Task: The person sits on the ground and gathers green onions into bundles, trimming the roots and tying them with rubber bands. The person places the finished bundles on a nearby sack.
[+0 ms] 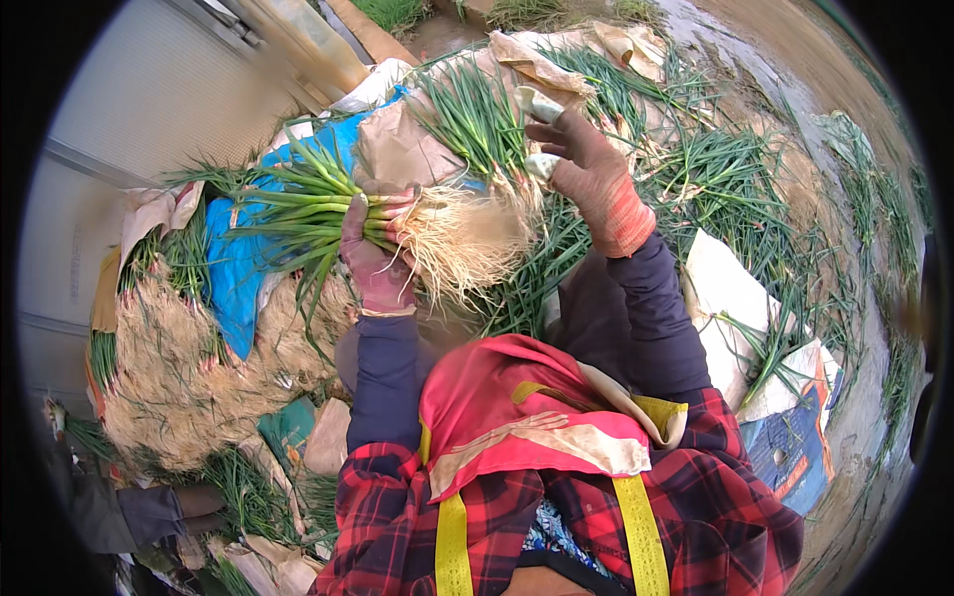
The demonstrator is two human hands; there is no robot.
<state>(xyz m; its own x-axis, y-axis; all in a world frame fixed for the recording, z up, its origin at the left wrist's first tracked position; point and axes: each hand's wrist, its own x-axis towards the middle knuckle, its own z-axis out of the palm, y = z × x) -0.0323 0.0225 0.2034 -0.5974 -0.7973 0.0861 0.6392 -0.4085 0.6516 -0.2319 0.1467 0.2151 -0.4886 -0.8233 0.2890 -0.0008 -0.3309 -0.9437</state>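
A bunch of green onions (328, 203) lies sideways in my gloved left hand (376, 261), leaves to the left and pale roots (462, 238) spread to the right. My thumb lies over the stalks; the other fingers are mostly hidden behind them. Raised to the right is my right hand (585, 164), in a brown and orange work glove with whitish covers on two fingertips. Its fingers are apart and hold nothing. Beyond and left of it, another onion bundle (477, 119) rests on brown sacking (406, 145).
Root-out onion bundles (171, 365) are piled at left beside a blue sheet (227, 276). Loose onions (715, 179) cover the ground at right, near a white sack (727, 298). A panelled wall (171, 97) stands at upper left. Another person's dark-clothed limb (149, 514) shows at lower left.
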